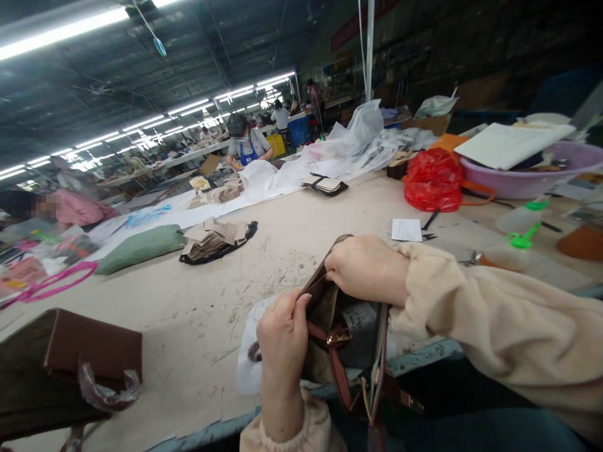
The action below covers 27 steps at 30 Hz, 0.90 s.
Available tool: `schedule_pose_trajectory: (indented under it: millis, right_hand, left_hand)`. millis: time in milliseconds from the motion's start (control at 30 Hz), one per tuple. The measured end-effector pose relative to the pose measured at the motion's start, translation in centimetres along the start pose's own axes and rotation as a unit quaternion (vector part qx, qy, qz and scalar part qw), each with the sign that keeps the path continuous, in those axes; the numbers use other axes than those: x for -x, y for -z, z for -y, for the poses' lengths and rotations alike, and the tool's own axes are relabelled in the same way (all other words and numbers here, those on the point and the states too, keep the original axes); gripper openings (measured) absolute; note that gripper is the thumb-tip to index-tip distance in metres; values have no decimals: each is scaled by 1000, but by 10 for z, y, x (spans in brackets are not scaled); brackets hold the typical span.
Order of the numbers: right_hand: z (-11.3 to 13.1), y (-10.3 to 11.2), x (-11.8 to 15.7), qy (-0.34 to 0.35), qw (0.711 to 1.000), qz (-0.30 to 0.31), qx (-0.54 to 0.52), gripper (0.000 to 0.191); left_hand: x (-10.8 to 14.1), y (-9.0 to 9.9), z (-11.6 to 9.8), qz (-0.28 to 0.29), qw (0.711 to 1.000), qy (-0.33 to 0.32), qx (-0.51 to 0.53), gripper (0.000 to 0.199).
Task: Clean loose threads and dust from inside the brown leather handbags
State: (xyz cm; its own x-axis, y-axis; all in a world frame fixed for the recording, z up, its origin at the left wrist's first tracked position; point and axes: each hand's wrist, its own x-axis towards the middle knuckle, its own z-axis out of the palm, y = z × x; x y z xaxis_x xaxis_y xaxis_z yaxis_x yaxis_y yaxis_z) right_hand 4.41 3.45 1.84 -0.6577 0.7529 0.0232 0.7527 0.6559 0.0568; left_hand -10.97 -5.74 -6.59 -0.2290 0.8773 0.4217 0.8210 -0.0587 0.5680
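A brown handbag with its mouth open rests at the table's front edge, its strap and a metal buckle showing. My left hand grips the bag's rim at the near left, thumb on the inside and fingers outside. Over the far part of the opening, my right hand is closed with its fingertips at the inner side of the rim; whether it pinches the lining or something small is hidden. White paper or plastic lies under the bag's left side.
A second brown bag stands at the left. Beyond are a green cushion, stacked brown pieces and a red plastic bag. A purple basin and green-tipped bottles sit at the right. People work farther back.
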Motion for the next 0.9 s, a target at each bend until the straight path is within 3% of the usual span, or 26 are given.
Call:
schedule_pose_trajectory:
  millis: [300, 500, 733, 900]
  right_hand:
    - [-5, -7, -6, -10, 999, -41, -12, 31]
    - [-6, -5, -5, -6, 999, -35, -13, 30]
    - [-9, 1, -8, -5, 999, -20, -34, 27]
    - [-9, 5, -12, 16, 998, -13, -52, 27]
  left_hand:
    - [0, -1, -1, -9, 1000, -4, -24, 22]
    - [1, 0, -4, 21, 999, 28, -5, 26]
    - [-5, -1, -1, -6, 1000, 13, 22, 27]
    - [-19, 8, 10, 64, 998, 26, 11, 32]
